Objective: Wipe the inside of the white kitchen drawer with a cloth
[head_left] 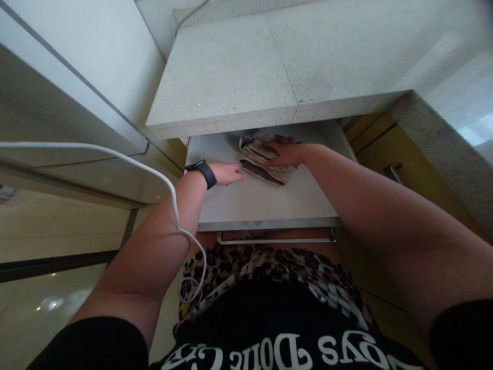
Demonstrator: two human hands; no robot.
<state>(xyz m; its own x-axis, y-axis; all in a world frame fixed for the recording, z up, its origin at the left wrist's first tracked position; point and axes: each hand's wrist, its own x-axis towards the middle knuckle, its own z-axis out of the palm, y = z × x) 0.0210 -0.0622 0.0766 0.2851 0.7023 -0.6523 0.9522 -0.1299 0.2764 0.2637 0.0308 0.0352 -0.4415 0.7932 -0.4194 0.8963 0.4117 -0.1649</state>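
An open white drawer point(265, 203) is pulled out in front of me. Folded cloths point(256, 154), beige with grey-brown parts, lie stacked inside it. My right hand point(287, 151) is on top of the stack, thumb at the near side and fingers toward the far side, gripping the folds. Just left of the cloths, my left hand point(230, 174) hovers low over the drawer bottom with its fingers curled in; I see nothing in it. A dark watch point(206, 172) is on that wrist.
A pale stone countertop point(231, 72) overhangs the back of the drawer. The drawer's metal bar handle point(277, 240) faces my body. A white cable point(154, 169) hangs across my left forearm. Cabinets with glossy fronts stand at the left, and another handle point(395, 172) shows at the right.
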